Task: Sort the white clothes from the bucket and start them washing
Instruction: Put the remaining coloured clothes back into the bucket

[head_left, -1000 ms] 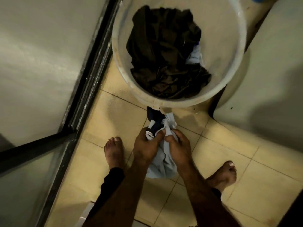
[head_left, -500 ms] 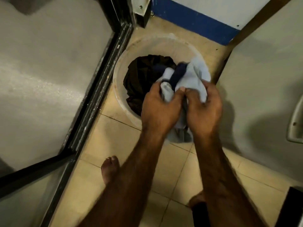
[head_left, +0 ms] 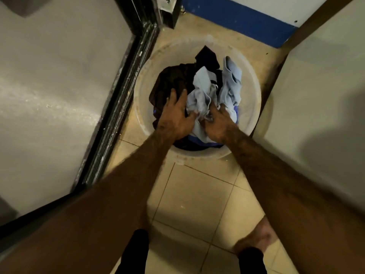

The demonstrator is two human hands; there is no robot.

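— Both hands have gone down into the bucket now. Half a second ago they held the pale cloth bunched up above it, and now the cloth lies inside on top of the pile.

— What is the left hand doing?

— Its fingers are spread wide and flat. It rests on the dark clothes and grips nothing, with the thumb touching the pale cloth.

— And the right hand?

— It lies on the near edge of the pale cloth. The fingers curl a little, but I cannot tell if they pinch it or just press.

— So what could go wrong?

— I think the colours could get mixed up. The pale cloth is tangled with the dark clothes, and a blue piece peeks out under it. If the right hand pulls fast, a dark bit may come along too.

— Anything else?

— The light is dim and yellow. The pale cloth may be light blue, not white, so it could be picked wrongly. Also, the bucket stands on smooth tiles and could slide or tip with a hard tug.
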